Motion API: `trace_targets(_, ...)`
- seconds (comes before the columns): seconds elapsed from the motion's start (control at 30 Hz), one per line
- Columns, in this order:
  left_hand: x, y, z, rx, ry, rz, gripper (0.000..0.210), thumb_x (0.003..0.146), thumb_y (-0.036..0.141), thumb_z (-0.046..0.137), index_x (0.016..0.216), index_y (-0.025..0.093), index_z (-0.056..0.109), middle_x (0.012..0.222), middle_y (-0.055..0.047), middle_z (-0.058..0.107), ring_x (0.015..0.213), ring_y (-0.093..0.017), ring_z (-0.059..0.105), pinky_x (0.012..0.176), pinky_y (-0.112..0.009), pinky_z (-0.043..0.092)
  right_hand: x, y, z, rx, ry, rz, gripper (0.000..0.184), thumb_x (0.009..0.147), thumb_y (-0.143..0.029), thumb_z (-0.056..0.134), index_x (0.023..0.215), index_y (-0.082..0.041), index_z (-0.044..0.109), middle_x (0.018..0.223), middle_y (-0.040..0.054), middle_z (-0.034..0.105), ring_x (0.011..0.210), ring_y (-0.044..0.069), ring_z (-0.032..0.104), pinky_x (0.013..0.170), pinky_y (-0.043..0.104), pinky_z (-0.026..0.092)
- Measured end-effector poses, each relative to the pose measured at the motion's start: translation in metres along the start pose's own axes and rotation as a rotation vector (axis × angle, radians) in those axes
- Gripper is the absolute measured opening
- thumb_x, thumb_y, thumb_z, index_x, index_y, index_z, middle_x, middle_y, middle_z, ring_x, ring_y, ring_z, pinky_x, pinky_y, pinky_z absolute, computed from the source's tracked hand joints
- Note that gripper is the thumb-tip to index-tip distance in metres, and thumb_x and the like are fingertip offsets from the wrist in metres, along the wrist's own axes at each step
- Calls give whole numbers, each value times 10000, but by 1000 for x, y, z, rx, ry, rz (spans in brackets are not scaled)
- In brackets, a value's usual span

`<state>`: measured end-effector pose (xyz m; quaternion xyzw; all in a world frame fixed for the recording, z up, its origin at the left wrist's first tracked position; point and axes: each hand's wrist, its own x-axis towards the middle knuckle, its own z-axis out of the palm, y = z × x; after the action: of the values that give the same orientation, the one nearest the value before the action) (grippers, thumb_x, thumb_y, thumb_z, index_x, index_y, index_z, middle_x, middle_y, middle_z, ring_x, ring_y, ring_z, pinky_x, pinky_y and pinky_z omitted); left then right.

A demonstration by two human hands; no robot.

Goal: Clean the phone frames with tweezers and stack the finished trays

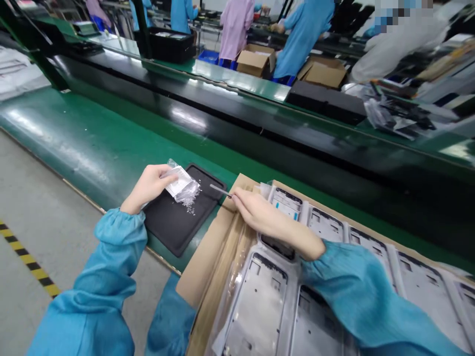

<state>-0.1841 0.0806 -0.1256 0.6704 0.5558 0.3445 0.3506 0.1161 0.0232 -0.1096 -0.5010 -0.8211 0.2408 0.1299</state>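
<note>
My left hand (151,184) pinches a small clear plastic bag (182,186) with a white label, tilted over a shallow black tray (170,230). Many tiny shiny parts (191,202) lie on the tray by the bag's mouth; they are too small to name. My right hand (252,207) grips a pair of tweezers (219,190), whose tip points left over the tray's right edge. Beneath my right forearm, several phone frames (260,301) sit in a clear plastic tray inside an open cardboard box (208,247).
The green workbench (85,133) runs along a long black conveyor belt (178,106). Across it stand co-workers in blue, pink and white, with cardboard boxes (256,60) and a black bin (166,45). Bagged dark parts (397,111) lie at far right.
</note>
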Motion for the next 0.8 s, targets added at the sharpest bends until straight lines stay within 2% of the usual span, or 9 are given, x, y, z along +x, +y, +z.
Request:
trace_targets(0.17, -14, -12, 13, -177, 72, -88, 314, 702, 442, 728, 847, 163, 737, 842, -54, 772, 774, -255, 676, 699, -338, 508, 30, 22, 22, -103, 33, -10, 150, 1024, -270, 561, 1008, -133, 620, 968, 31, 630, 864, 153, 623, 830, 339, 541)
trace_targets(0.37, -18, -19, 18, -342, 195, -204, 392, 648, 508, 816, 818, 169, 717, 804, -46, 765, 774, -262, 686, 682, -342, 536, 52, 23, 35, -208, 76, 0, 139, 1027, -243, 555, 1071, -136, 631, 1031, 42, 642, 903, 157, 634, 850, 345, 551)
trace_targets(0.57, -19, -27, 17, -497, 176, -286, 586, 601, 634, 829, 911, 148, 721, 802, -66, 760, 728, -250, 686, 665, -356, 553, 57, 22, 34, -320, 73, 39, 151, 1025, -268, 566, 1023, -138, 644, 1004, 41, 652, 904, 160, 638, 849, 348, 550)
trace_targets(0.8, -19, -24, 18, -522, 180, -315, 477, 644, 505, 819, 946, 146, 732, 810, -53, 757, 780, -261, 700, 720, -376, 564, 56, 12, 33, -432, -26, 61, 132, 1011, -248, 596, 996, -135, 663, 1004, 44, 672, 966, 173, 653, 895, 371, 559)
